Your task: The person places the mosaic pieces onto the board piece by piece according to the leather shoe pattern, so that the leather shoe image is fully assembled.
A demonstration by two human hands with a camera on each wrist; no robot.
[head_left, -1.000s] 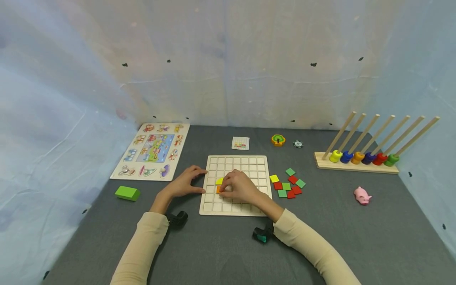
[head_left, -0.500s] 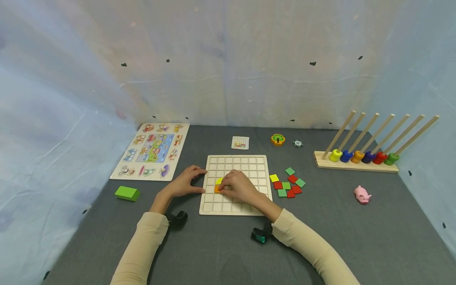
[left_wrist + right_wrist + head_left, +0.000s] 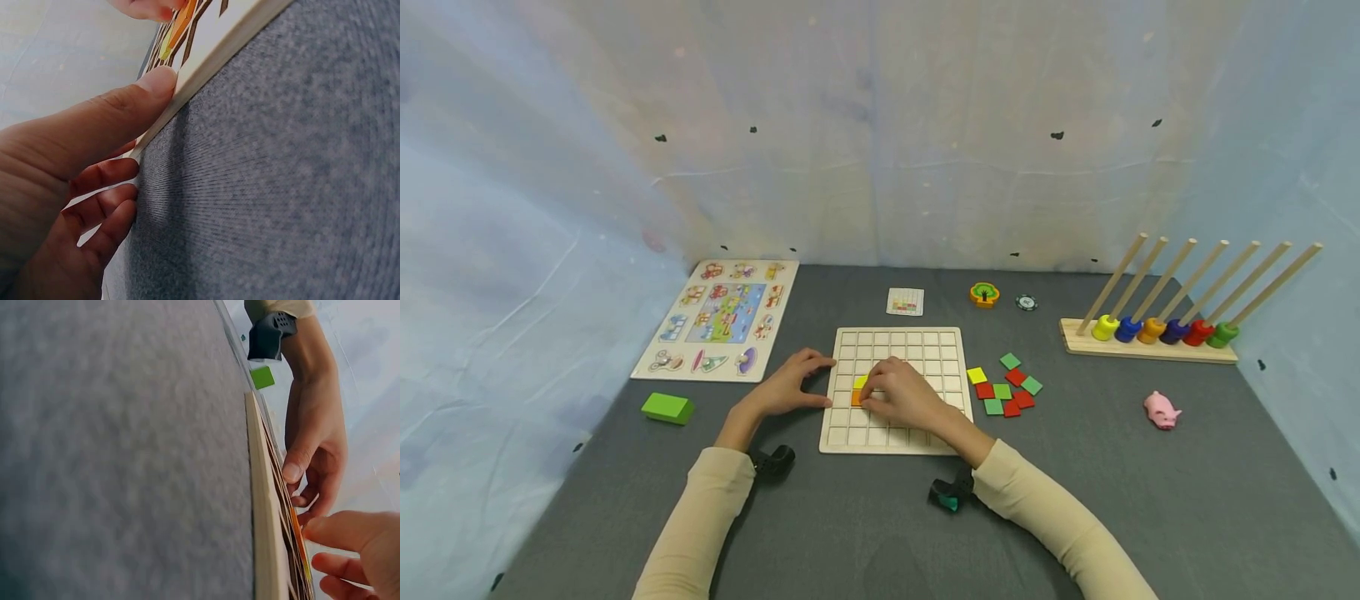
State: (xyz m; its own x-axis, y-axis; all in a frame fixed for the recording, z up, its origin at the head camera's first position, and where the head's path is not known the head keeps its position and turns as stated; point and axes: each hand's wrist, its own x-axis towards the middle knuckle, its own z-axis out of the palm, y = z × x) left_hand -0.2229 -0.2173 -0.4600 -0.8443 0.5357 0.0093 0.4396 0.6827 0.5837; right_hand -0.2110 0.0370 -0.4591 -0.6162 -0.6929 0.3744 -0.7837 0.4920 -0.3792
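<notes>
A wooden grid board lies in the middle of the table, with a yellow tile and an orange tile side by side near its left part. My right hand reaches over the board, with thumb and curled fingertips at the right edge of the orange tile, partly covering it. At the board's left edge, my left hand rests with thumb and forefinger spread apart, touching the rim. In the left wrist view the thumb lies against the board's edge and the other fingers bend loosely below.
Loose red, green and yellow tiles lie right of the board. Behind it is a small pattern card. A peg puzzle and green block stand left; a tree piece, chip, rod stacker and pink pig right.
My right hand has shifted slightly left, and the orange tile has moved a little left with it. The left hand has stayed at the board's edge.
</notes>
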